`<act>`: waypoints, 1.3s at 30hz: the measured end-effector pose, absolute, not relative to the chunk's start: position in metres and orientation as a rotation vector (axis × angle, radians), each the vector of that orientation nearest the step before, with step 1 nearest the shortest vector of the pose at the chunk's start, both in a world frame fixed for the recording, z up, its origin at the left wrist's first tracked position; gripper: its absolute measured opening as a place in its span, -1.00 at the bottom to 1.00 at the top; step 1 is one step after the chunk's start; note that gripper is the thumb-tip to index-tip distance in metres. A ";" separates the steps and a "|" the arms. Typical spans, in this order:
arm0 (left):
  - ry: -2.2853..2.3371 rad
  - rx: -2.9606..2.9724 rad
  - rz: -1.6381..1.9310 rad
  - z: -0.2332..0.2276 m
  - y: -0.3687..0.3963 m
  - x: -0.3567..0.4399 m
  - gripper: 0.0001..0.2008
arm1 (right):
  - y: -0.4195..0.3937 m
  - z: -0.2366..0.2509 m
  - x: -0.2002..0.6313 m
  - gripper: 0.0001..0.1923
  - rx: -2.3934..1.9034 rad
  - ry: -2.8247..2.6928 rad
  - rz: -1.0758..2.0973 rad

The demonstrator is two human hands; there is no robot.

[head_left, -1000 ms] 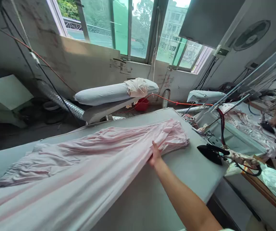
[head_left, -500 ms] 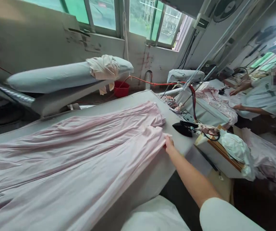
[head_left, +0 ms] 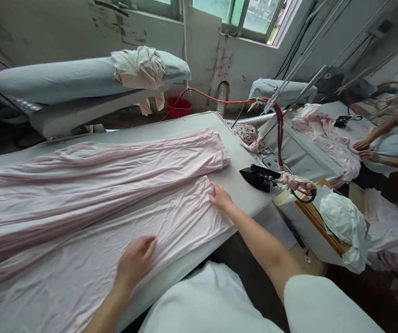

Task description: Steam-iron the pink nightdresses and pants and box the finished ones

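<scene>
Two lengths of pink cloth (head_left: 81,259) lie side by side on your pale padded table (head_left: 235,148), both running off the left of view. Far length (head_left: 171,157): loosely creased, folds bunched lengthwise. Near length (head_left: 171,217): spread flatter, fine wrinkles, its right end close to the table's front edge. Your right hand (head_left: 221,198) is at the far corner of that end, thumb and fingers narrowed on the cloth's edge, holding it. Your left hand (head_left: 136,259) is over the near length, fingers curled, thumb near them; can't tell if it pinches any cloth or just rests there. Black iron (head_left: 258,177) sits on the table just beyond your right hand, clear of the cloth; red and black hoses (head_left: 280,134) rise behind it. Right of the table: a box (head_left: 318,236) with a white bundle (head_left: 340,217) on top. Past the table's far edge: a padded arm board (head_left: 63,78) with a crumpled rag (head_left: 139,68) wrapped over it, plus a red bucket (head_left: 180,107). Far right, a co-worker's hands (head_left: 364,150) at another heap of pink fabric (head_left: 323,134) on the next table (head_left: 306,157).
</scene>
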State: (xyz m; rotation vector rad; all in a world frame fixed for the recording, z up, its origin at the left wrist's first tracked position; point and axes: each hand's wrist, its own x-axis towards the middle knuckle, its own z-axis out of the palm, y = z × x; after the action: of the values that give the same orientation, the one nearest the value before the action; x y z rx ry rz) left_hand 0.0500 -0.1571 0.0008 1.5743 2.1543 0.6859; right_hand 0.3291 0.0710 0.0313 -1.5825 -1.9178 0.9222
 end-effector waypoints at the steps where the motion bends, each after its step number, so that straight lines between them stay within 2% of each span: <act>1: 2.117 1.576 0.653 0.003 -0.145 0.066 -0.75 | 0.075 0.032 0.325 -0.59 -1.546 -2.002 0.925; 4: 2.089 1.584 0.508 0.017 -0.097 0.117 -0.68 | 0.079 0.041 0.341 -0.79 -1.457 -2.060 0.955; 7: 2.051 1.639 0.292 0.032 -0.059 0.161 -0.79 | 0.064 0.050 0.385 -0.85 -1.386 -2.116 0.924; 13: 1.948 1.706 0.126 0.039 -0.037 0.207 -0.83 | -0.003 0.030 0.456 -0.83 -1.893 -2.058 0.969; 17: 1.885 1.800 0.175 0.035 -0.018 0.226 -0.81 | -0.032 0.018 0.453 -0.79 -1.945 -2.103 0.844; 20: 1.824 1.837 0.212 0.036 -0.003 0.239 -0.87 | -0.036 0.022 0.445 -0.72 -2.066 -2.154 0.816; 22: 1.814 1.833 0.249 0.038 0.002 0.245 -0.78 | -0.029 0.025 0.441 -0.74 -2.125 -2.167 0.853; 24: 1.819 1.827 0.335 0.041 0.001 0.249 -0.70 | -0.018 0.026 0.437 -0.79 -2.079 -2.081 0.979; 27: 1.822 1.859 0.554 0.043 -0.011 0.258 -0.68 | -0.002 0.028 0.428 -0.82 -1.838 -1.562 1.423; 28: 1.814 1.888 0.624 0.044 -0.017 0.264 -0.69 | 0.001 0.029 0.425 -0.79 -1.747 -1.347 1.551; 30: 1.806 1.962 0.714 0.043 -0.030 0.278 -0.72 | -0.001 0.035 0.422 -0.58 -1.622 -1.027 1.682; 33: 1.836 2.074 0.816 0.033 -0.042 0.298 -0.71 | -0.005 0.042 0.427 -0.39 -1.590 -0.949 1.719; 37: 1.614 2.156 0.991 0.009 -0.078 0.270 -0.66 | 0.002 0.031 0.436 -0.42 -1.800 -1.194 1.624; 39: 1.701 1.918 0.968 0.007 -0.128 0.223 -0.72 | 0.001 0.017 0.439 -0.49 -1.938 -1.222 1.572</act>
State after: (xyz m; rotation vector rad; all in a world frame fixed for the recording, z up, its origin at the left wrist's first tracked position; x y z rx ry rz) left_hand 0.2228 -0.1283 0.0071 1.9184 1.7006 0.9682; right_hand 0.4386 0.0007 0.0166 -1.9385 -1.2219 1.5720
